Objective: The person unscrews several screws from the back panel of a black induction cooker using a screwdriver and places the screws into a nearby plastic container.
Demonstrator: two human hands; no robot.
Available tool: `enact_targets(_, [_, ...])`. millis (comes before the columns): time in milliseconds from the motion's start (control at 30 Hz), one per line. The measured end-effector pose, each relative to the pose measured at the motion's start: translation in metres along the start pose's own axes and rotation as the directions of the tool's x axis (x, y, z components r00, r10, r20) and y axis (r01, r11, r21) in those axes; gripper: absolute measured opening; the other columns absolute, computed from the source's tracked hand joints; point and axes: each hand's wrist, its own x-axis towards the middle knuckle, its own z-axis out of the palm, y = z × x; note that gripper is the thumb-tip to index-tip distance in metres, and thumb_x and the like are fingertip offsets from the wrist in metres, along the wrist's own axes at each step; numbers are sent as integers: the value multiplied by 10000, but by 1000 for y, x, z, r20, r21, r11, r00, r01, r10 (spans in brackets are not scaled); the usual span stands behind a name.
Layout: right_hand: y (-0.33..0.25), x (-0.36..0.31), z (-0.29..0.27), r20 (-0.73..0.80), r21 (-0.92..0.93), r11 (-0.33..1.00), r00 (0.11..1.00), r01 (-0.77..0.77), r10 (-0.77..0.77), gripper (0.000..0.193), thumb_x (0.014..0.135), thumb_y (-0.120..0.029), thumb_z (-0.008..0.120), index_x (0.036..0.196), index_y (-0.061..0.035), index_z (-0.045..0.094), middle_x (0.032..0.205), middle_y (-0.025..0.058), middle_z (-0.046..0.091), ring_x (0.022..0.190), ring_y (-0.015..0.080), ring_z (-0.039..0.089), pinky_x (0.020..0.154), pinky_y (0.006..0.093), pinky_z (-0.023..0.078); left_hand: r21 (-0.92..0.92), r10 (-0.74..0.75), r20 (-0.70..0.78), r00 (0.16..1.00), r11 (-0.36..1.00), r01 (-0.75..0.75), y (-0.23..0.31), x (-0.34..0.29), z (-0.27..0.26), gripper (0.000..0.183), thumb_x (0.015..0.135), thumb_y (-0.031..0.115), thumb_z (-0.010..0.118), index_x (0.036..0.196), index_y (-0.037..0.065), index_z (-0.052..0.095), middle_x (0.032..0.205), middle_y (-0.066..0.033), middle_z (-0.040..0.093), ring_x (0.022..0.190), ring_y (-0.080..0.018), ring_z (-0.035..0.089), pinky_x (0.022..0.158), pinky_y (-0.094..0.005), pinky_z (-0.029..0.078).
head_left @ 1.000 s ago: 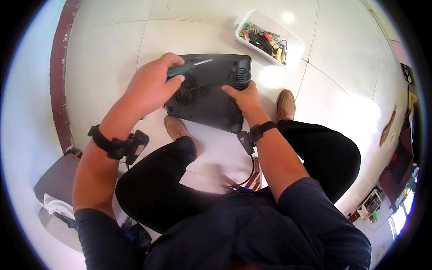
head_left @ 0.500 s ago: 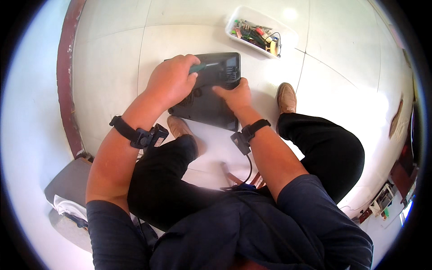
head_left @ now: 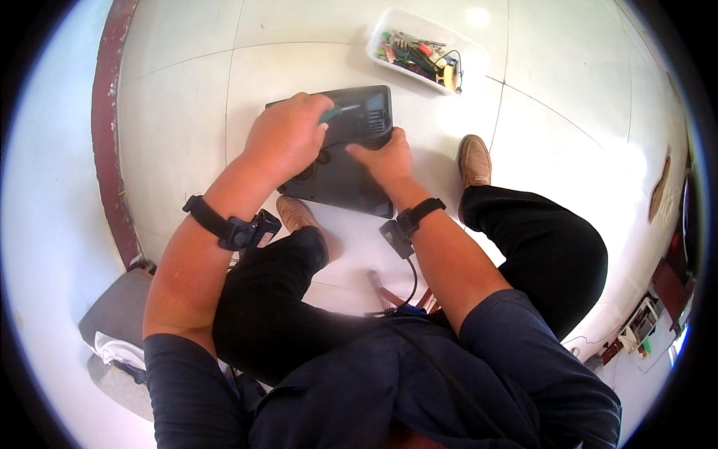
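Note:
A black, flat induction cooker (head_left: 345, 185) is held tilted above the floor, its vented underside with a round fan grille facing me. My left hand (head_left: 286, 136) is closed around the green handle of a screwdriver (head_left: 330, 114). The metal shaft points right across the cooker's far part, towards the vent slots; whether its tip touches anything is blurred. My right hand (head_left: 390, 159) grips the cooker's right edge, thumb on the underside and fingers hidden behind. Part of the cooker's left side is covered by my left hand.
Beyond the cooker, a white plastic bin (head_left: 379, 61) of mixed hand tools stands on the tiled floor (head_left: 303, 69). My shoes (head_left: 474, 160) are at either side. A grey padded seat (head_left: 116, 303) with a white cloth is at the left. A cable hangs from my right wrist's strap.
The whole view has shifted slightly, with cooker and bin a little further left. The screwdriver's angle differs slightly. Both hands keep their grips.

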Motion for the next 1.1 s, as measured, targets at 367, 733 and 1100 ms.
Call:
enact_targets(367, [3,2,3,-20,-9,1000,1000,12,-13,822,626,-379,939,1164,57,496,1124,226,620,1045,350,646,870,435,538,14,-28,-20,999,1000,28,0,7,12,268,905,173,660,1161,97,639,1041,-168,692,911,-372,669,797,-445,537])
enact_targets(733, [1,1,2,-36,-39,999,999,16,-18,929,601,-462,912,1225,86,496,1130,251,652,1061,362,657,903,416,534,19,42,38,998,999,-43,-4,12,3,255,887,118,676,1139,82,653,1002,-148,664,881,-355,658,770,-435,535])
enact_targets(1100, [0,6,1,-30,-56,998,1000,3,-5,913,611,-454,908,1224,81,493,1143,246,651,1078,349,654,909,411,535,85,153,76,985,984,-160,-10,21,0,279,847,26,683,1116,97,658,979,-106,629,878,-340,655,749,-428,540])
